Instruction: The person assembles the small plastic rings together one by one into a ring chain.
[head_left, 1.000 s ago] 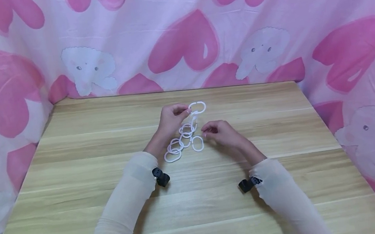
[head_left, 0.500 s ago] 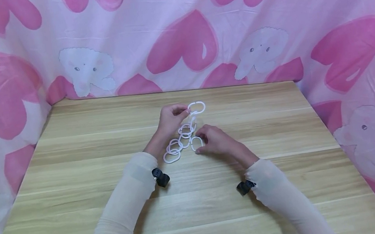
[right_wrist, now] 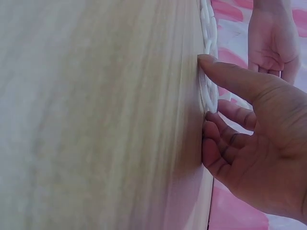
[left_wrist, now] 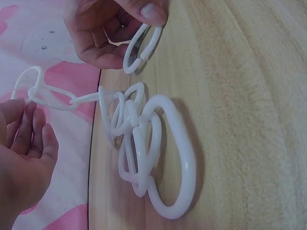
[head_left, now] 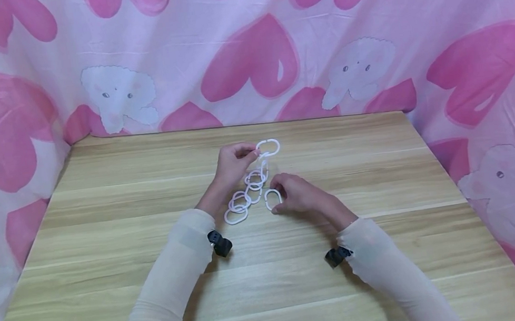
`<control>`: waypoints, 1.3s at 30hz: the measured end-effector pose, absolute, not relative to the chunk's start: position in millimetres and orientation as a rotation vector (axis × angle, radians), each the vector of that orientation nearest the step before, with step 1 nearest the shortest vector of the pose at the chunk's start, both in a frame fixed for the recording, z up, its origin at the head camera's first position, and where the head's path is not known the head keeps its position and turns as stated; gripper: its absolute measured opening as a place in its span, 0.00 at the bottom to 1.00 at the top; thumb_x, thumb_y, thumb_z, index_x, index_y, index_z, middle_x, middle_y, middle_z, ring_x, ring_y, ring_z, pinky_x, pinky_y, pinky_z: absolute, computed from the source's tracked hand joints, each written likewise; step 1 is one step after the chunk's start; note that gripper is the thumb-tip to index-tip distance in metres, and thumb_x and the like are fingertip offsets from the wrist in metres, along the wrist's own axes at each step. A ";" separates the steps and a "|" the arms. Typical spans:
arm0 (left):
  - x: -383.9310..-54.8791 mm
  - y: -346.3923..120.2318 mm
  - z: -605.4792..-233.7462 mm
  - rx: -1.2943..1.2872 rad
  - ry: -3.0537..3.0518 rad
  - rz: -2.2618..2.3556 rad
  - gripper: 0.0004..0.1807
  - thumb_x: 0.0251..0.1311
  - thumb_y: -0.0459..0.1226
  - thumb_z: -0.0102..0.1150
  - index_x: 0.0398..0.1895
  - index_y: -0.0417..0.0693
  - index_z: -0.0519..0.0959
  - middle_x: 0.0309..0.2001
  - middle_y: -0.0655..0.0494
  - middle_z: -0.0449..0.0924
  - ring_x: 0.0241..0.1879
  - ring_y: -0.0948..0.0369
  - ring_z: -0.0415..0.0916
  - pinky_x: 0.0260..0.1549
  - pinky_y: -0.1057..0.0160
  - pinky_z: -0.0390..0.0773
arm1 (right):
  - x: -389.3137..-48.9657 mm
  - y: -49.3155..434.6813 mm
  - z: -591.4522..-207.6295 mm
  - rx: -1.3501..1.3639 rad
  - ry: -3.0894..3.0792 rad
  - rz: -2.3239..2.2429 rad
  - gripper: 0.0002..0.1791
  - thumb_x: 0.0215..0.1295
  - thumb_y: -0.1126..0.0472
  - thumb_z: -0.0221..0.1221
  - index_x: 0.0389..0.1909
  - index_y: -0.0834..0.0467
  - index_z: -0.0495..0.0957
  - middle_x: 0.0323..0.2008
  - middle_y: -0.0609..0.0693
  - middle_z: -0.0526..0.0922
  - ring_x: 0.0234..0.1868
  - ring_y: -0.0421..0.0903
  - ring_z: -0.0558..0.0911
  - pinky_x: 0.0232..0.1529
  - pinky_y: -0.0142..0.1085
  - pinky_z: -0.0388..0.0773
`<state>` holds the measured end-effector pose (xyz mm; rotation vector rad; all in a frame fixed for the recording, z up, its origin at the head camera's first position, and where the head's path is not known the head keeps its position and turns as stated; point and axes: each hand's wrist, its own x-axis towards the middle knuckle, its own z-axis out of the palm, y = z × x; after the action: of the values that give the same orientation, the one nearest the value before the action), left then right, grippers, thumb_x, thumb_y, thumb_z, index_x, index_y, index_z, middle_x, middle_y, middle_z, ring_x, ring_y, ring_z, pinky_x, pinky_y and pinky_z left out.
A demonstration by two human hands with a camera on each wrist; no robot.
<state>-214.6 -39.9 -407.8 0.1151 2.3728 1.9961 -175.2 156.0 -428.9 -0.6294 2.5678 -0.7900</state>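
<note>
A chain of several white plastic oval links (left_wrist: 189, 160) trails across the wooden table. With thumb and fingertips my left hand (head_left: 231, 164) pinches the far end link (head_left: 278, 146), which is lifted off the tabletop, and the rest hangs down to the pile. Just right of the chain is a single white link (head_left: 266, 201), apart from it. My right hand (head_left: 300, 192) holds this link between thumb and fingers, low at the table surface. In the left wrist view a small break shows in the single link's ring. The right wrist view shows the right hand (right_wrist: 261, 124) side-on.
The wooden table (head_left: 272, 286) extends around both hands. A pink curtain (head_left: 168, 49) with hearts and white animal figures hangs behind and along both sides. Black wrist cameras sit on the left sleeve (head_left: 171, 281) and right sleeve (head_left: 388, 257).
My right hand has moved left and down onto the single link, taken hold of it, and shifted it slightly right, away from the chain. The left hand stays almost still with its end link.
</note>
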 end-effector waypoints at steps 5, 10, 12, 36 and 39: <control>-214.9 -39.6 -408.3 0.120 2.378 1.999 0.10 0.65 0.31 0.64 0.47 0.35 0.85 0.47 0.37 0.87 0.37 0.68 0.79 0.41 0.74 0.79 | -172.9 158.3 -428.5 -0.630 2.543 -0.815 0.28 0.53 0.61 0.76 0.53 0.58 0.76 0.40 0.51 0.82 0.39 0.45 0.77 0.43 0.35 0.77; -214.7 -39.5 -408.4 0.116 2.377 2.008 0.10 0.65 0.31 0.65 0.47 0.35 0.85 0.46 0.37 0.87 0.36 0.68 0.79 0.42 0.74 0.79 | -172.0 164.9 -430.3 -0.646 2.514 -0.903 0.26 0.55 0.65 0.74 0.53 0.58 0.76 0.36 0.51 0.83 0.36 0.43 0.77 0.39 0.34 0.78; -214.7 -39.8 -408.4 0.107 2.377 2.007 0.10 0.65 0.32 0.65 0.47 0.35 0.85 0.46 0.37 0.87 0.37 0.68 0.79 0.42 0.73 0.80 | -172.3 168.2 -431.9 -0.654 2.490 -0.957 0.23 0.57 0.66 0.73 0.52 0.59 0.77 0.34 0.52 0.83 0.35 0.43 0.77 0.38 0.33 0.78; -213.8 -39.0 -408.7 0.130 2.369 2.022 0.10 0.63 0.30 0.65 0.45 0.33 0.85 0.44 0.36 0.87 0.34 0.69 0.79 0.42 0.73 0.79 | -196.8 179.1 -388.9 -0.525 2.641 -1.575 0.11 0.67 0.69 0.63 0.48 0.69 0.84 0.37 0.68 0.88 0.28 0.32 0.79 0.30 0.24 0.77; -212.3 -39.0 -407.9 0.151 2.378 2.018 0.09 0.64 0.29 0.64 0.44 0.32 0.85 0.44 0.35 0.87 0.34 0.70 0.78 0.41 0.74 0.79 | -203.2 175.6 -383.0 -0.482 2.695 -1.657 0.11 0.67 0.69 0.63 0.48 0.69 0.85 0.35 0.69 0.87 0.25 0.31 0.77 0.27 0.23 0.74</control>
<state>-212.3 -39.0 -407.9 0.1507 2.3781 2.0178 -203.2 175.6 -383.0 -0.4824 2.6954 -1.6571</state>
